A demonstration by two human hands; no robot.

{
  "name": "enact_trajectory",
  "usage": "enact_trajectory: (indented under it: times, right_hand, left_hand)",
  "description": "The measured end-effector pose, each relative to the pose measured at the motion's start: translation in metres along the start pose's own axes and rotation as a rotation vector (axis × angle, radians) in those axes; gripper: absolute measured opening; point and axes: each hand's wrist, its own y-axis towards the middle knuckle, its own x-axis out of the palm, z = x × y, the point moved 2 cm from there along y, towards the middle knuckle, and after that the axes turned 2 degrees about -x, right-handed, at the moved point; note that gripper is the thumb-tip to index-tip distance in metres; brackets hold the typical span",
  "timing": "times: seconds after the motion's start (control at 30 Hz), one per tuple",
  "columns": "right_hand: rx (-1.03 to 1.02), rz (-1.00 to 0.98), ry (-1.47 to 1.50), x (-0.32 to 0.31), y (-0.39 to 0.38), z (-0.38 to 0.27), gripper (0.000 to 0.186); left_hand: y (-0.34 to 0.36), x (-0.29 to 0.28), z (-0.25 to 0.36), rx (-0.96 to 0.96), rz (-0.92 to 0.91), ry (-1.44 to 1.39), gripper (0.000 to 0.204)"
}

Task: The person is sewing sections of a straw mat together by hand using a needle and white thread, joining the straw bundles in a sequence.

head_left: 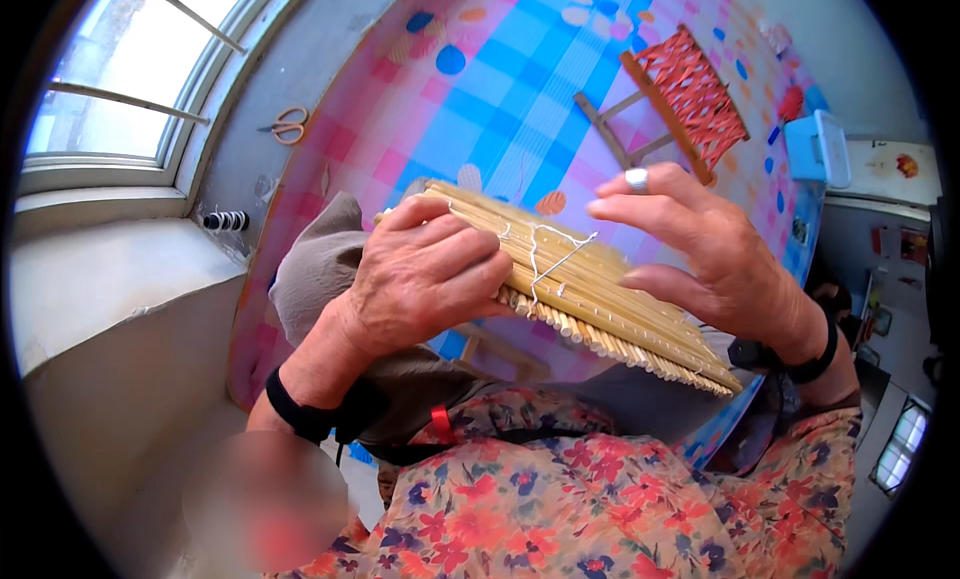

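Observation:
Across my lap lies a mat of pale yellow stalks [620,304], stitched together with white thread, its cut stalk ends lined up along the near edge. My left hand [425,269] is closed around the left end of the mat, fingers curled over the top. A loose white thread [565,262] crosses the stalks just right of those fingers. Over the right part of the mat hovers my right hand [715,254], its thumb and fingers apart and a ring on one finger. Nothing shows between them, though a thin thread there would be hard to make out.
A checked, flowered sheet [420,109] covers the surface ahead. On it stands a small wooden stool with a red woven seat [690,99]. Orange-handled scissors [290,126] and a black-and-white coil [226,221] lie by the window. A light-blue bin [808,149] stands far right.

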Motion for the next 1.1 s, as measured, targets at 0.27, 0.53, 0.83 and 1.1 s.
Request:
enact_trajectory:
  times: [0.27,0.53,0.83,1.1]
  right_hand:
    - [0.503,0.114,0.085,-0.003,-0.100,-0.054,0.056]
    - [0.519,0.313,0.110,-0.031,-0.144,-0.113,0.041]
    - [0.517,0.395,0.123,-0.016,-0.150,-0.131,0.033]
    - [0.489,0.378,0.045,-0.013,-0.141,-0.123,0.036]
  left_hand:
    - [0.107,-0.034,0.001,0.276,-0.003,-0.063,0.031]
    - [0.189,-0.077,0.046,0.328,-0.251,-0.103,0.029]
    - [0.178,-0.082,0.064,0.325,-0.290,-0.127,0.037]
    - [0.168,-0.090,0.053,0.330,-0.294,0.005,0.033]
